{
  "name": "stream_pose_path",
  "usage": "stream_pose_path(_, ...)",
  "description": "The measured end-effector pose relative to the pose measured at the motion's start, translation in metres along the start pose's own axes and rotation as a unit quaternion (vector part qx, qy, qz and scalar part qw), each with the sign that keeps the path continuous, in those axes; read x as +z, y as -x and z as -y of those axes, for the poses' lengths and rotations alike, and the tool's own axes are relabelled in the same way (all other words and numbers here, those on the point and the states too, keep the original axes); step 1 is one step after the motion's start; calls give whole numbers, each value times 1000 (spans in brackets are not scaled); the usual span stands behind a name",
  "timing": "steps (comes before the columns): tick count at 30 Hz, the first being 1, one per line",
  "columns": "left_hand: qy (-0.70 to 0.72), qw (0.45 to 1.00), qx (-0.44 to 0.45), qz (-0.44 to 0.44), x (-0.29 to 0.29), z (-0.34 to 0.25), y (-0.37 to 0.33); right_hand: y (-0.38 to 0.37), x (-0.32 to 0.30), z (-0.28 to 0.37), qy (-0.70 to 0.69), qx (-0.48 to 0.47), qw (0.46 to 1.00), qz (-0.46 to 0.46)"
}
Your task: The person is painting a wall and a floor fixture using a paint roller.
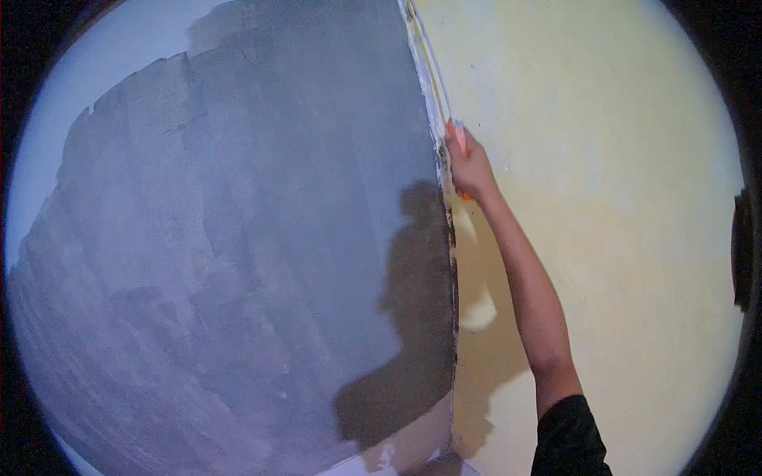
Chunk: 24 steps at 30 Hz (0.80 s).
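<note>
My right hand (472, 165) reaches up beside a wall corner, fingers wrapped round the orange handle (460, 136) of a tool. A thin metal rod (432, 55) runs up from this handle along the corner and leaves the picture at the top. The tool's working end is out of view; it looks like a long-framed paint roller, but I cannot tell for sure. My knuckles are close to the corner seam (438, 151), which has a rough white edge higher up and a dark line lower down. My left hand is not in view.
Left of the corner is a wall with a broad grey coat (262, 182), its ragged border meeting a paler area (103, 63). On the right stands a pale yellow wall (619, 198). A shadow (413, 341) falls across both. A dark object (741, 250) shows at the right rim.
</note>
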<state>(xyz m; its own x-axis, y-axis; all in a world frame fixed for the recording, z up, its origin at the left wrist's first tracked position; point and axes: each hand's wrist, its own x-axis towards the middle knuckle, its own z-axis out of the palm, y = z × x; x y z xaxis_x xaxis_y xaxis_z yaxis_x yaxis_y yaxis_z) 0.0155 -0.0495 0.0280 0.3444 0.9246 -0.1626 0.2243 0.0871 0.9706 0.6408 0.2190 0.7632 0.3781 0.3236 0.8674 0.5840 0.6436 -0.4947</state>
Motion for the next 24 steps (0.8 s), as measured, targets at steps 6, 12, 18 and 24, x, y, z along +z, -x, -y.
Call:
stream_pose_path(6, 21, 1000, -5, -5, -2, 23, 18, 22, 3, 21, -15, 82, 996, 21)
stream_pose_path(12, 42, 999, 2, -10, 4, 27, 18, 50, 5, 14, -38, 164, 983, 79)
stream_pose_path(18, 81, 996, 7, -36, 29, 29, 28, 10, 5, 42, -48, 84, 994, 44)
stream_pose_path(24, 139, 985, 27, -98, 77, 57, 26, 65, 34, 73, -5, -18, 999, 34)
